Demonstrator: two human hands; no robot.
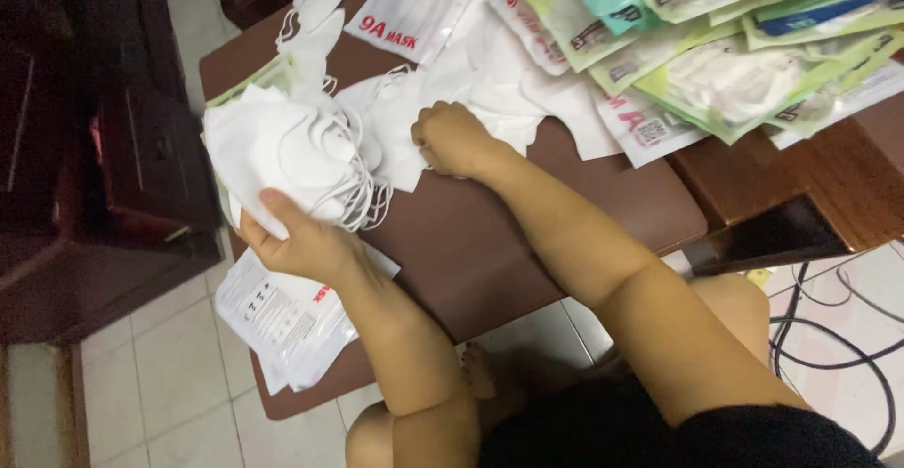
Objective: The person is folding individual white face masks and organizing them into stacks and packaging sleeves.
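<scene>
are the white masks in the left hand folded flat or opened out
Folded flat: the stacked white fabric face masks lie layered as half shapes, ear loops dangling, gripped by the left hand.

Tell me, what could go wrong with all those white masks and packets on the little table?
1. The left hand grips a thick stack of white masks by one edge; the loose ear loops might tangle, or some masks may slip out.
2. The flat packets under that hand overhang the brown table edge and could slide onto the tiled floor.
3. The right hand picks at loose masks beside a heap of packets; a nudge might spill it.
</scene>
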